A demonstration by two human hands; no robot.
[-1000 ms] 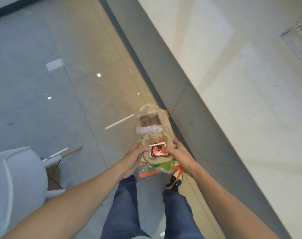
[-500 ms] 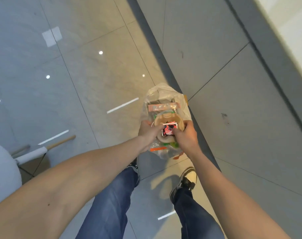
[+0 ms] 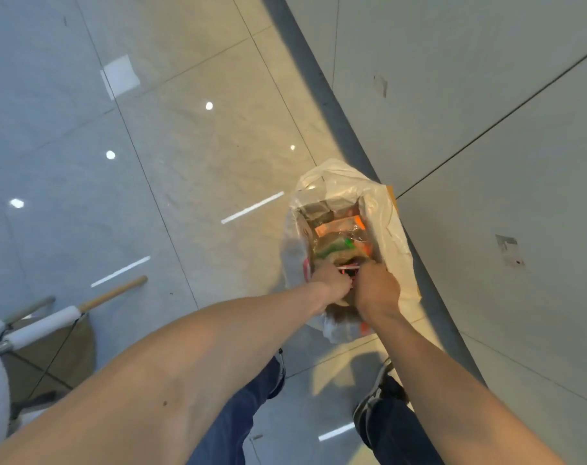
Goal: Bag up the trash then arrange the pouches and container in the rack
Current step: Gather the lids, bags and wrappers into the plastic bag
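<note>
Standing on glossy grey floor tiles (image 3: 191, 182), dark strip (image 3: 322, 95), chair (image 3: 34, 333) nearby

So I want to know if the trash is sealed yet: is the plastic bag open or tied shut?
Open. The plastic bag gapes at the top, showing wrappers inside; left hand and right hand grip its near edge.

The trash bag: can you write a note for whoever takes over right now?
Left hand and right hand both grip the near rim of the clear trash bag, held above the floor tiles. Wrappers and paper trash are already inside. The bag's mouth is not yet tied. Left: close the bag, then arrange the pouches and container in the rack; none of those are in view.
</note>
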